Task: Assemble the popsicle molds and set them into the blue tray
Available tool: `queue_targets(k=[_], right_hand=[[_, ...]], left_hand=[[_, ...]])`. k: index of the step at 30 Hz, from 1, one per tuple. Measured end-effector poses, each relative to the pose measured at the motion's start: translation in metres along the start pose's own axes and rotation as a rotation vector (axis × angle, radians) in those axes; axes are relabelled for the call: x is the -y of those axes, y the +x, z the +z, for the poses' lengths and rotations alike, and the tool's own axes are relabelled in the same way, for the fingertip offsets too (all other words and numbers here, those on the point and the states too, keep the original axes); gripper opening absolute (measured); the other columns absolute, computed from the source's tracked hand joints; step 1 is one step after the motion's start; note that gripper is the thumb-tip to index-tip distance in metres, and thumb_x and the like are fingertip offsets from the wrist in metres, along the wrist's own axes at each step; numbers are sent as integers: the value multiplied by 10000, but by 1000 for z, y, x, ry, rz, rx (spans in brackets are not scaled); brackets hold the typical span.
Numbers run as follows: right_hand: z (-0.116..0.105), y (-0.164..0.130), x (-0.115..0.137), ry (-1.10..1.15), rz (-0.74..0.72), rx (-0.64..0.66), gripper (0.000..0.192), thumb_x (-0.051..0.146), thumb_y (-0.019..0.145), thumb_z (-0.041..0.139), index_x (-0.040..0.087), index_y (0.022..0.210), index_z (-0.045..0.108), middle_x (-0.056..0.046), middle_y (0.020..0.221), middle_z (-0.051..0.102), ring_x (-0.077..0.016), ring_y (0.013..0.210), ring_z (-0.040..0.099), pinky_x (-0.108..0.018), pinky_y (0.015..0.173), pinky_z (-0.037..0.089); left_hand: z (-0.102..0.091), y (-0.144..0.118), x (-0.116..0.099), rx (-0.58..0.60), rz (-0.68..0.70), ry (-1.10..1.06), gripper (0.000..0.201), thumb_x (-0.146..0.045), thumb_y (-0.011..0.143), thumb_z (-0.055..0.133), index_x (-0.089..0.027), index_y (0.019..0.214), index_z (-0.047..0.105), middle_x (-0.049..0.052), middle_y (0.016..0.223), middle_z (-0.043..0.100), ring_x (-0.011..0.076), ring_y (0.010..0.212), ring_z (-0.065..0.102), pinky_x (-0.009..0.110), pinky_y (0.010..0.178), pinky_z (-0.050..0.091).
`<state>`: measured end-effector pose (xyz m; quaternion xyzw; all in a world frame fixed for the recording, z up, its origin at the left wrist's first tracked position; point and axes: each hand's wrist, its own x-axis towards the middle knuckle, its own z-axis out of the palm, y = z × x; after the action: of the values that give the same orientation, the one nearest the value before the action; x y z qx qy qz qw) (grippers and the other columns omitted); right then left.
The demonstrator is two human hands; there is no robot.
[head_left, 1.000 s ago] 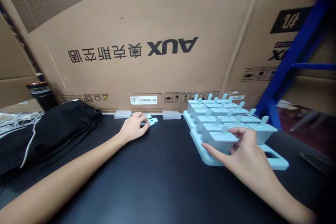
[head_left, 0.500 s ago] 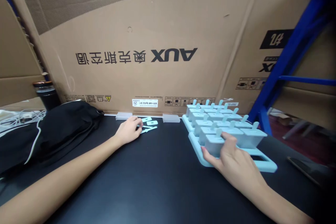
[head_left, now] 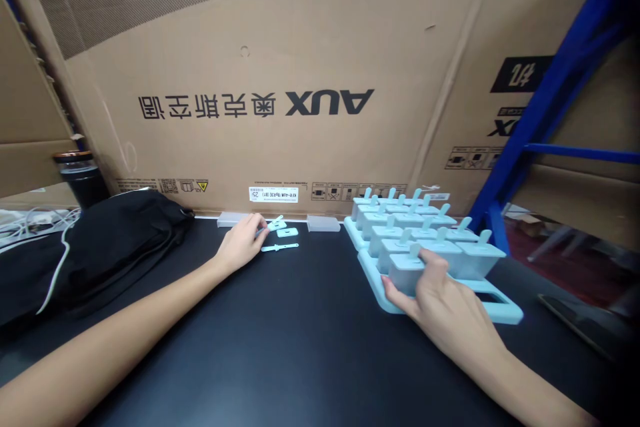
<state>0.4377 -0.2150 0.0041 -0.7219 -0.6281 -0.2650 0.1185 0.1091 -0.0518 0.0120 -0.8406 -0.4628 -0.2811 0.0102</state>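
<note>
My left hand [head_left: 243,240] is closed at the back of the black table, its fingertips pinching one end of a light blue popsicle stick [head_left: 279,219]. A second light blue popsicle stick [head_left: 281,247] lies flat just in front, and a small slotted lid [head_left: 287,233] rests beside it. Another lid lies partly under the held stick. On the right, my right hand [head_left: 453,300] is closed round the front popsicle mould [head_left: 404,273], thumb on its near left side; some fingers are hidden. Several such moulds with upright sticks stand in light blue trays [head_left: 373,280].
Two clear plastic blocks, one left [head_left: 233,219] and one right [head_left: 323,223], sit along the back edge before a large cardboard box [head_left: 240,147]. A black cloth bag [head_left: 125,240] and a dark cup [head_left: 83,177] stand left. A phone [head_left: 575,323] lies far right.
My left hand has shifted slightly, turning the popsicle stick so its free end now points up and away over the lids. My right hand keeps its hold on the mould.
</note>
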Motion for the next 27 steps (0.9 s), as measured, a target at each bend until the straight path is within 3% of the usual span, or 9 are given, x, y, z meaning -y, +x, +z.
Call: queue_targets(k=[7, 10, 13, 17, 21, 24, 27], right_hand=[[-2, -2, 2, -16, -57, -103, 568, 418, 942, 368, -28, 1289, 314, -293, 1036, 651, -355, 717, 692, -392, 487, 457], [-3, -3, 2, -43, -64, -90, 570, 427, 953, 307, -34, 1287, 330, -315, 1101, 621, -348, 664, 682, -407, 463, 448], [-2, -2, -2, -13, 0, -52, 598, 469, 942, 320, -3, 1309, 334, -280, 1051, 636, -309, 567, 652, -402, 484, 450], [-4, 1, -11, 159, 140, -26, 727, 568, 913, 340, -8, 1348, 258, -206, 898, 645, -335, 602, 652, -416, 546, 470], [-20, 0, -16, 265, 281, -65, 808, 670, 858, 365, 60, 1375, 253, -123, 765, 618, -347, 603, 636, -410, 533, 457], [-44, 1, -9, 191, 161, -232, 753, 624, 830, 407, 129, 1385, 290, -98, 749, 596, -304, 539, 595, -378, 494, 409], [-76, 26, 15, 79, -92, -291, 632, 498, 832, 398, 154, 1358, 330, -157, 976, 620, -260, 569, 591, -350, 481, 364]], left_hand=[[-1, -1, -13, -79, -46, 63, 110, -306, 976, 407, -231, 958, 485, 22, 1009, 602, 178, 813, 590, 303, 663, 430], [2, 0, -20, -78, -40, 69, 109, -304, 984, 388, -236, 985, 472, 22, 1016, 600, 180, 820, 590, 302, 667, 430], [5, 0, -22, -51, -27, 66, 90, -299, 977, 400, -241, 985, 467, 19, 1006, 599, 186, 846, 590, 300, 676, 435], [9, 1, -17, 7, -8, 49, 75, -252, 959, 401, -243, 947, 474, 17, 1011, 589, 193, 891, 590, 305, 680, 451], [10, 1, -14, 62, 3, 16, 102, -231, 941, 399, -238, 931, 501, 29, 1015, 588, 200, 931, 590, 318, 711, 479], [9, 1, -17, 69, 7, -5, 139, -337, 950, 417, -233, 953, 510, 42, 1044, 587, 227, 1028, 561, 362, 805, 496], [7, 2, -21, 80, 24, -12, 268, -475, 916, 481, -228, 1017, 508, 64, 1108, 579, 262, 1100, 524, 422, 902, 480]])
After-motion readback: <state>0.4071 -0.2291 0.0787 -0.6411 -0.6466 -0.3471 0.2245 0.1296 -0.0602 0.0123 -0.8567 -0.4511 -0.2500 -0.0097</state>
